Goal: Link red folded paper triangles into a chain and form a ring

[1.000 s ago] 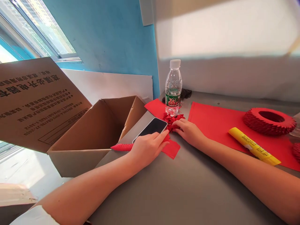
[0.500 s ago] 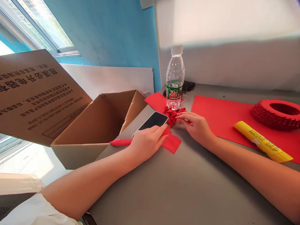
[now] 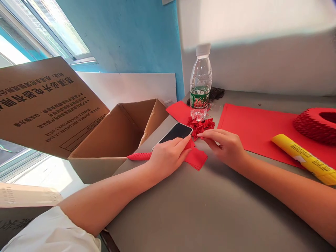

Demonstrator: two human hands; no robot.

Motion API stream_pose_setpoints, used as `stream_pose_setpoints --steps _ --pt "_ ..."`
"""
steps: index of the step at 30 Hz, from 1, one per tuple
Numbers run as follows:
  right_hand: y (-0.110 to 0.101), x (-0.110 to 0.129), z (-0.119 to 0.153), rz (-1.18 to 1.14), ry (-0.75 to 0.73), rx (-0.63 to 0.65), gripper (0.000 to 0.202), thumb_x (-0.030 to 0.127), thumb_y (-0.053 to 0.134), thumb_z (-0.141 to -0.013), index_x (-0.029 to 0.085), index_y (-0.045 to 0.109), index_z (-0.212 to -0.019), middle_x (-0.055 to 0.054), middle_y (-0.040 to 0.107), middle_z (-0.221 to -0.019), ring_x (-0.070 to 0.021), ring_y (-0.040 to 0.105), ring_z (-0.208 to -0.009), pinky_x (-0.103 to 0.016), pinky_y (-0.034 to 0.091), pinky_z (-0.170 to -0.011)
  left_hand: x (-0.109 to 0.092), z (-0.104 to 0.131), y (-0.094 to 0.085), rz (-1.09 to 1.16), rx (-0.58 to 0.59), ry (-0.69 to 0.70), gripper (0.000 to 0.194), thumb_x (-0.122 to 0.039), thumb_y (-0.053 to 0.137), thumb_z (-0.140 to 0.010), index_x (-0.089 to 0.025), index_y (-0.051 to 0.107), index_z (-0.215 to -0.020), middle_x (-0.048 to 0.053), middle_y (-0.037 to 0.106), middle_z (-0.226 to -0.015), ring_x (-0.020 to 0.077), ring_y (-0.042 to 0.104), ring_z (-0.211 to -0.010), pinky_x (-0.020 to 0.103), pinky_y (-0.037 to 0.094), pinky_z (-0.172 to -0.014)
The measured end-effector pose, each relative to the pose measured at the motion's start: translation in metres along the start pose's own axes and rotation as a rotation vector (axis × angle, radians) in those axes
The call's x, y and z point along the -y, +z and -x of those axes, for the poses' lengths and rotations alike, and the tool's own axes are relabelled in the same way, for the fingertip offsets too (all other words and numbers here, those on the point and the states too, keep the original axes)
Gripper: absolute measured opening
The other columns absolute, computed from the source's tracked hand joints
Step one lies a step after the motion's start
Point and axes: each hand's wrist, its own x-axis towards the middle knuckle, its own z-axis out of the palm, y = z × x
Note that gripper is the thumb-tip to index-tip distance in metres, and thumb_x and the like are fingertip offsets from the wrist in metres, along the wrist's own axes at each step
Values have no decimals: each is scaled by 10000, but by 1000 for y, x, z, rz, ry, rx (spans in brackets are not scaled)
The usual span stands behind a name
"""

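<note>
My left hand [image 3: 169, 154] lies palm down over the near edge of a smartphone [image 3: 176, 132] with a dark screen, fingers stretched out and flat. Beneath and beside its thumb is a small stack of red paper slips [image 3: 197, 159]. A row of stacked red folded pieces [image 3: 140, 156] pokes out left of that hand. My right hand [image 3: 227, 145] has its thumb and fingertips pinched at the near edge of a pile of small folded red paper pieces [image 3: 203, 126]. A bit of red shows between those fingers; most of the piece is hidden.
A water bottle [image 3: 201, 84] stands right behind the pile. To the right lie large red paper sheets [image 3: 252, 136], a yellow glue tube [image 3: 301, 157] and a ring of folded red paper [image 3: 312, 127]. An open cardboard box [image 3: 97, 171] adjoins the table's left edge.
The view has shifted slightly, moving everything a little to the right. My right fingertips have drawn slightly toward me at the near edge of the pile. My left hand stays on the phone.
</note>
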Motion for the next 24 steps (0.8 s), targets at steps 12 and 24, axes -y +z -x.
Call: stream_pose_setpoints --steps 12,24 --pt "-1 10 6 -183 77 165 202 180 445 -803 220 589 -939 -37 658 -885 -150 610 -786 -258 485 -658 -1 -1 -1 15 -9 -18 334 -326 389 -892 -195 484 -1185 15 643 -941 103 606 -780 184 426 -618" --pt "0 7 -3 -715 547 201 206 370 582 -736 180 608 -812 -16 622 -739 -113 564 -627 -241 450 -549 -2 0 -1 14 -47 -34 295 -295 432 -863 -205 519 -1130 -12 612 -753 83 546 -610 190 358 -519"
